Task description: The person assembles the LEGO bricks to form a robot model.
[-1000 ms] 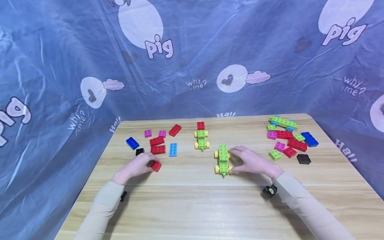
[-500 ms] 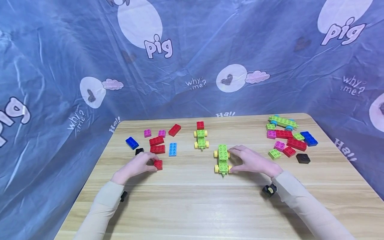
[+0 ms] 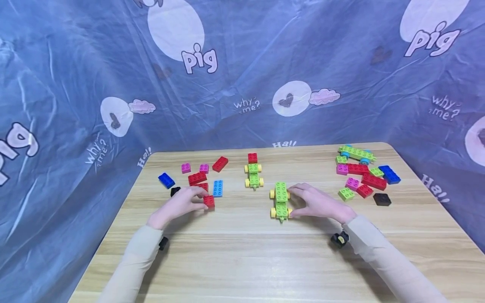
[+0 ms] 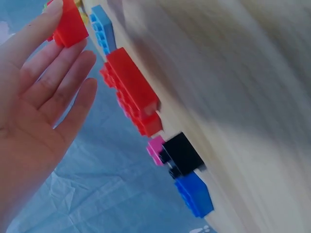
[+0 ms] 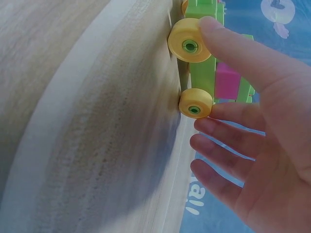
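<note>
**Red brick in the left hand, green car at the right**

A red, square plastic brick [image 3: 209, 202] is pinched between thumb and fingertips in the grip of your left hand [image 3: 181, 205], near a light-blue rectangular brick [image 3: 217, 188]. A lime-green plastic brick car [image 3: 281, 198] stands mid-desk; your right hand [image 3: 316, 202], its grip spread wide, touches its yellow round wheels [image 5: 194, 102] along one side. Beyond, a second lime-green car [image 3: 254, 181] rests on the wood-grained desk [image 3: 242, 261].

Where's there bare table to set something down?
Widest: the near table, between the sleeves. Another patch lies between the far yellow-wheeled car and the right-side brick cluster. Crowded: that cluster, and the bricks beyond the left hand.
</note>
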### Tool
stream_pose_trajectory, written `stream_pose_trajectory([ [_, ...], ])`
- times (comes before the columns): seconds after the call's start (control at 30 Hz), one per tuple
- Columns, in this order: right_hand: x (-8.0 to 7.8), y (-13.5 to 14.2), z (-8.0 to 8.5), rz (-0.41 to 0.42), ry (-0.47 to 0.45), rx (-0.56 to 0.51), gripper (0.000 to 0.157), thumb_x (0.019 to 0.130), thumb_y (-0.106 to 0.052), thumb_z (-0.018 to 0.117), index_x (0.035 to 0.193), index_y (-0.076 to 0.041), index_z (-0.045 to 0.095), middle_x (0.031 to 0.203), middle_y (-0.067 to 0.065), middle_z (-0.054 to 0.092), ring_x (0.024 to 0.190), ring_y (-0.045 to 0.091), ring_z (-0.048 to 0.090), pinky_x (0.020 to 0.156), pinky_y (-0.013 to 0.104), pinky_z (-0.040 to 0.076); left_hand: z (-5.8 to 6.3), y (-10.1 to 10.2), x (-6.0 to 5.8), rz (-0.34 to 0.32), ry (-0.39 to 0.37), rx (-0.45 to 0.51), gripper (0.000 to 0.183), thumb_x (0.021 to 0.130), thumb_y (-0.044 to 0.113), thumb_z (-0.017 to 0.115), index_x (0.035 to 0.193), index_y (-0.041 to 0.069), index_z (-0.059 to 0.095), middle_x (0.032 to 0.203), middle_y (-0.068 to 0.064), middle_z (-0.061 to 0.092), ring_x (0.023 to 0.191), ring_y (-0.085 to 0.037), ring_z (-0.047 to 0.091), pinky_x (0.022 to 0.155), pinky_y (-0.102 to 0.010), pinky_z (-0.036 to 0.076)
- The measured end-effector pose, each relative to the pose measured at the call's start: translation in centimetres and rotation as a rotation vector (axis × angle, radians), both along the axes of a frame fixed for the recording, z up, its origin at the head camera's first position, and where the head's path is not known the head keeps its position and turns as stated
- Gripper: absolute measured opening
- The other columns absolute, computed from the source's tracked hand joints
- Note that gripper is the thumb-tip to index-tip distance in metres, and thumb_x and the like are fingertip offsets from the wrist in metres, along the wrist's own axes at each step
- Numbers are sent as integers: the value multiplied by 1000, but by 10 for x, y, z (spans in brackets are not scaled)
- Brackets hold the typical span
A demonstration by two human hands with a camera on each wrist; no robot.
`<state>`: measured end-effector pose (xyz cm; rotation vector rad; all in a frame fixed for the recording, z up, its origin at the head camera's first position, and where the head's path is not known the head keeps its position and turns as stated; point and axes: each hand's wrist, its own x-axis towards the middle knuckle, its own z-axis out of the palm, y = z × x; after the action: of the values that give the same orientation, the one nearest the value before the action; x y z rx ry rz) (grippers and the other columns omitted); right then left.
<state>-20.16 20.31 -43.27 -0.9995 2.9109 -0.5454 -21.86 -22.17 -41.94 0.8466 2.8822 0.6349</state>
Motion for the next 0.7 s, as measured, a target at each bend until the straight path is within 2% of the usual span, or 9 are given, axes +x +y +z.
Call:
stream_pose_trajectory([
  [0.27, 0, 1, 0, 8, 2, -7, 82, 69, -49, 76, 129, 3, 52, 131, 19, 55, 121, 34, 51, 105, 48, 42, 6, 22, -9, -47, 53, 47, 30, 79, 30, 74, 104, 15, 68, 100, 0, 70, 94, -18, 66, 83, -35, 56],
  [0.43, -1, 1, -1, 9, 4, -6, 83, 69, -50, 76, 129, 3, 52, 130, 19, 55, 121, 34, 51, 105, 48, 42, 10, 37, -15, -76, 76, 66, 32, 80, 31, 73, 106, 15, 68, 98, 0, 70, 90, -20, 66, 77, -35, 56],
  [0.7, -2, 1, -2, 16, 33, -3, 82, 69, -49, 76, 128, 2, 53, 128, 19, 56, 119, 33, 53, 103, 48, 44, 15, 62, -25, -114, 124, 82, 34, 77, 33, 75, 105, 14, 68, 100, 0, 72, 92, -16, 66, 83, -31, 56],
])
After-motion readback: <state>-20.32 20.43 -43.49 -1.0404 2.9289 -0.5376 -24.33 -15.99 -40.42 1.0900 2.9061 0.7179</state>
